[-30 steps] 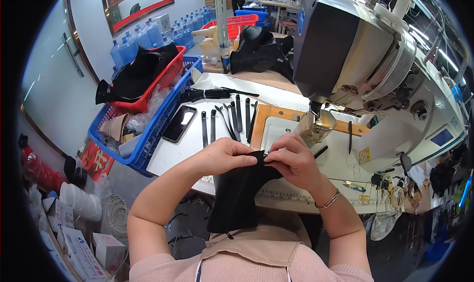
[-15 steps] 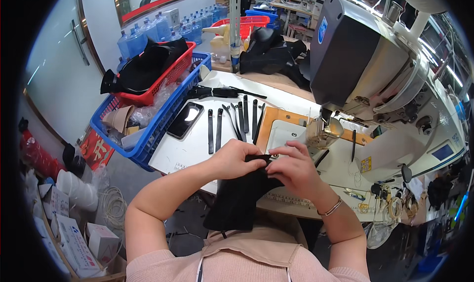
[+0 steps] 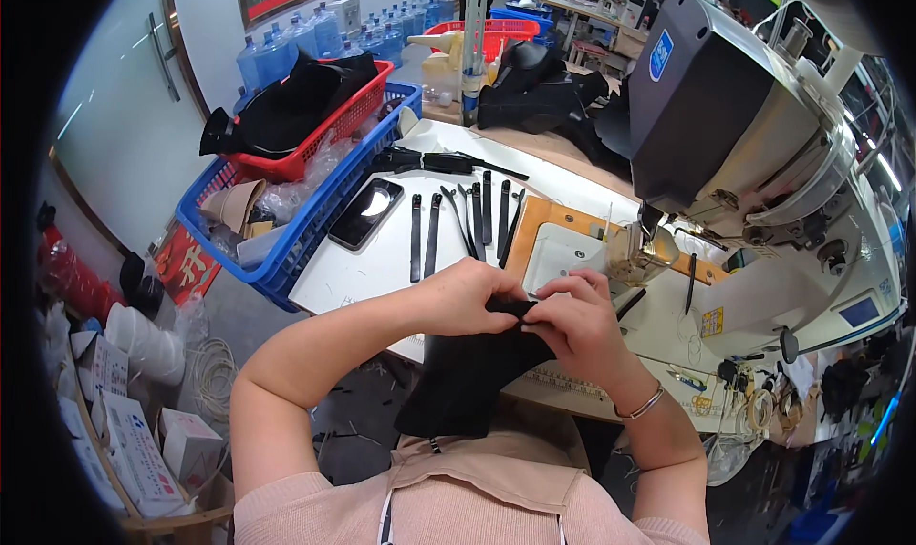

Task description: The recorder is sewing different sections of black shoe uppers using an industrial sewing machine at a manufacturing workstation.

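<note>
Cloth [image 3: 463,378], black, hangs at the lower centre of the head view, its top edge in both hands, its bottom over the apron [image 3: 487,483]. From the lower left, the left arm bends sharply at the elbow and slants to mid-frame; the left hand [image 3: 469,295] is clamped on the cloth, thumb lying along its edge. From the lower right, the right forearm rises steeply to the right hand [image 3: 580,318], wrist bent inward, thumb and forefinger pinched on the cloth just beside the left fingertips, other fingers curled above. Straps [image 3: 416,240] lie on the table [image 3: 320,282] above.
</note>
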Demonstrator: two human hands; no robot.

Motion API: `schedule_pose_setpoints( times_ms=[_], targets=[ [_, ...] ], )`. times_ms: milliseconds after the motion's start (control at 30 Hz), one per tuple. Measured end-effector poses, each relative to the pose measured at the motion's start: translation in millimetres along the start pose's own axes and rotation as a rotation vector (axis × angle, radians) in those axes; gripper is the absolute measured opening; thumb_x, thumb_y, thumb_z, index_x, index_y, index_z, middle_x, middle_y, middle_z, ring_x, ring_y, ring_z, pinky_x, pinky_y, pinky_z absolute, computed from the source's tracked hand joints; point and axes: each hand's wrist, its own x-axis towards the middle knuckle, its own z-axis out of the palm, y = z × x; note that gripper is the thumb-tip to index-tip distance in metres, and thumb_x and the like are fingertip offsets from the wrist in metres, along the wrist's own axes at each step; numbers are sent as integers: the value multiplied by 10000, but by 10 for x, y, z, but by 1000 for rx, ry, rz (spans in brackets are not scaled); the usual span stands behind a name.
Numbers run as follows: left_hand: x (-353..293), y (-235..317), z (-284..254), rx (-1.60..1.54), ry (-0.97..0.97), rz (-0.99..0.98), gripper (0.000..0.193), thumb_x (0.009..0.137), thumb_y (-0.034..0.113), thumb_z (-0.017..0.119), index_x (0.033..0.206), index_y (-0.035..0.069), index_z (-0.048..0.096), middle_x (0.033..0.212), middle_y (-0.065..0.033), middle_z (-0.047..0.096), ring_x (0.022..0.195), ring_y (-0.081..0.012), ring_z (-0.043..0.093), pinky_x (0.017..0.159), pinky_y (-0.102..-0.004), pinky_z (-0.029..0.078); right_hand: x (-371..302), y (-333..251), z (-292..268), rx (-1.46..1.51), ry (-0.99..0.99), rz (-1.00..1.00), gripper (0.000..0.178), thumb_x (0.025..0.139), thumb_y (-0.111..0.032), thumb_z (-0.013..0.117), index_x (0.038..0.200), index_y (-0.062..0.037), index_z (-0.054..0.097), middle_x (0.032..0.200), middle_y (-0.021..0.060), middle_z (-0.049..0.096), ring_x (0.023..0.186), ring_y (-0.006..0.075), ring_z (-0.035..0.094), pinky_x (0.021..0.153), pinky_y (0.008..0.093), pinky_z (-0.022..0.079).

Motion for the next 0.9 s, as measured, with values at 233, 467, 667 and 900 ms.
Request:
schedule_pose_setpoints(
  times_ms=[233, 467, 667, 900],
  targets=[
    [-35, -28, -26, -34, -2, 100, 575, 819, 135, 656, 1344, 77, 427, 905, -157, 668, 847, -264, 654, 800, -324, 490, 117, 21, -57, 392, -36, 373, 150, 727, -58, 719, 809, -41, 594, 828, 82, 634, 802, 252, 611, 714, 342, 471],
    [-275, 23, -272, 138, 178, 159, 712, 694, 192, 799, 1302, 60, 453, 935, -134, 672, 831, -233, 639, 748, -302, 494, 399, -66, -126, 339, 143, 275, 138, 751, 23, 670, 842, -12, 572, 896, 110, 639, 714, 276, 617, 629, 325, 497],
    [-548, 415, -280, 945, 674, 595, 118, 733, 112, 608, 847, 134, 624, 712, 9, 511, 830, -163, 579, 994, -420, 316, 313, -293, -174, -122, 328, -415, 101, 715, 3, 648, 803, 0, 600, 959, 154, 639, 831, 252, 640, 671, 326, 511],
    [-711, -726, 1017, 1059, 511, 326, 260, 802, 180, 485, 975, 61, 638, 882, -59, 618, 926, -179, 603, 1016, -452, 329, -745, -304, 795, -20, -203, 77, 192, 755, -187, 654, 877, -43, 621, 1029, 142, 619, 956, 293, 601, 833, 355, 491]
  ],
)
